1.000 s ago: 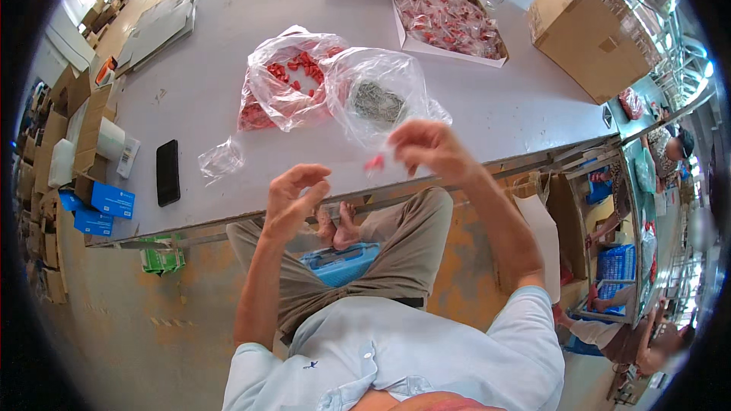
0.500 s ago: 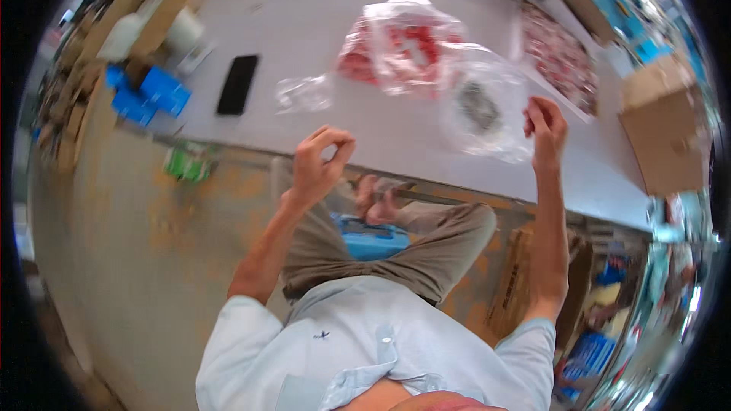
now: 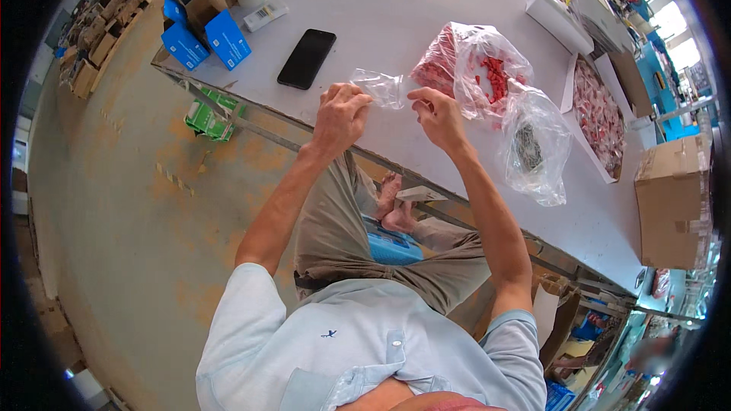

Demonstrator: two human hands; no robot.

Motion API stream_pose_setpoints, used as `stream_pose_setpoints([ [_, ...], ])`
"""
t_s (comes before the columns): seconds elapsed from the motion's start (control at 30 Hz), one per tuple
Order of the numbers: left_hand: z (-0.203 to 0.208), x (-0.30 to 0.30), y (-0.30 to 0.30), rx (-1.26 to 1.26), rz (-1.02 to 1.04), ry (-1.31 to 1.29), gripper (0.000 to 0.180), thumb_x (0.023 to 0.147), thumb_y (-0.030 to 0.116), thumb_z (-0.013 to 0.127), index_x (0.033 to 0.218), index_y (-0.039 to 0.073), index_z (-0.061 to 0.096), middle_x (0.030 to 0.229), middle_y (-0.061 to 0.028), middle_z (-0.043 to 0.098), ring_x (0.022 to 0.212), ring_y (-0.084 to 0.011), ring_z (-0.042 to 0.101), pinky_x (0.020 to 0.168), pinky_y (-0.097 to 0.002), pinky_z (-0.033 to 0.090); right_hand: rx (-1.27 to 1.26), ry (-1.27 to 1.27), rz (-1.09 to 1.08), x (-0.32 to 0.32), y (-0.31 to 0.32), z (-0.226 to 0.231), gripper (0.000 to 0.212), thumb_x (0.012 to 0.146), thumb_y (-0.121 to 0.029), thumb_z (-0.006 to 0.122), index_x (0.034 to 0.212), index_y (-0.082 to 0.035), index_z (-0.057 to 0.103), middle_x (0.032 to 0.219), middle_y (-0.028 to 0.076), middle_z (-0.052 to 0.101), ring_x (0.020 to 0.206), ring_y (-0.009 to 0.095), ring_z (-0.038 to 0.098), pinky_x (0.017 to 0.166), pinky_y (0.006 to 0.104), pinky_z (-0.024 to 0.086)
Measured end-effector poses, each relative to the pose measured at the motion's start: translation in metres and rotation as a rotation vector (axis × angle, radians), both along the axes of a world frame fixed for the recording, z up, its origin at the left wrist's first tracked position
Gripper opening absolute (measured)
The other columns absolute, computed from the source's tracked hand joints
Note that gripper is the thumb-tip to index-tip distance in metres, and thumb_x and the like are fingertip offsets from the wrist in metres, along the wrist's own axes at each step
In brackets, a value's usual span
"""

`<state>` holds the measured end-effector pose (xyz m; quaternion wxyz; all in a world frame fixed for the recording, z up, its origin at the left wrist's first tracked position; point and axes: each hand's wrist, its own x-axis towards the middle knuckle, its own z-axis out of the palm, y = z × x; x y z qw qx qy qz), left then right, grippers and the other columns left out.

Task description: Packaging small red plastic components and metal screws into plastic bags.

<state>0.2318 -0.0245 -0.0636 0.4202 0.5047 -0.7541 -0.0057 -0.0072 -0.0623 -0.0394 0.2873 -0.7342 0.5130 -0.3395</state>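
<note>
My left hand (image 3: 342, 119) is over the table's near edge, its fingers curled and pressed together in a pinch. Anything inside that pinch is too small or hidden to name. Its fingertips overlap the lower left of a small crumpled clear plastic bag (image 3: 387, 88); whether they grip it I cannot tell. To the right of this bag is my right hand (image 3: 442, 120), thumb and index finger drawn together, contents not visible. Beyond it lies a large clear bag of small red parts (image 3: 495, 80). A clear bag of dark thin metal pieces (image 3: 528, 146) rests to its right.
A black phone (image 3: 306, 58) lies on the pale table (image 3: 365, 7). Blue boxes (image 3: 227, 39) stand at the left edge. Farther right are a shallow white carton of bagged red parts (image 3: 598, 110) and a brown cardboard box (image 3: 674, 202). A green package (image 3: 211, 116) sits below the table.
My right hand has moved left from beside the bag of dark pieces toward the small clear bag. My left hand has come up to that bag. The view has shifted.
</note>
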Motion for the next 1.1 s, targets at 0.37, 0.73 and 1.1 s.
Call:
stream_pose_setpoints([
  [0.37, -0.004, 0.001, -0.001, 0.0, -0.014, -0.005, 0.014, 0.086, 0.007, 0.073, 0.099, 0.005, 0.077, 0.104, -0.0064, 0.07, 0.108, -0.0276, 0.062, 0.101, -0.0449, 0.046, 0.016, 0.279, -0.06, 0.045, -0.025, -0.001, 0.023, 0.087, -0.022, 0.075, 0.108, -0.014, 0.079, 0.083, 0.012, 0.075, 0.075, 0.028, 0.073, 0.073, 0.042, 0.056],
  [0.73, -0.005, -0.002, 0.0, -0.027, 0.069, -0.019, 0.015, 0.083, 0.008, 0.075, 0.098, 0.007, 0.077, 0.102, -0.0048, 0.069, 0.107, -0.0263, 0.062, 0.101, -0.0449, 0.044, -0.077, 0.092, -0.11, 0.032, -0.016, -0.012, 0.017, 0.086, -0.017, 0.075, 0.099, -0.006, 0.076, 0.081, 0.012, 0.07, 0.07, 0.024, 0.068, 0.067, 0.0364, 0.052],
  [1.1, 0.011, -0.009, 0.003, -0.176, 0.137, 0.003, 0.02, 0.08, 0.006, 0.073, 0.1, 0.007, 0.076, 0.102, -0.0054, 0.069, 0.114, -0.0258, 0.059, 0.103, -0.0458, 0.039, 0.557, -0.975, -0.134, -0.01, 0.076, 0.007, 0.018, 0.104, -0.021, 0.065, 0.102, -0.004, 0.07, 0.076, -0.004, 0.057, 0.056, 0.005, 0.044, 0.051, 0.0212, 0.032],
])
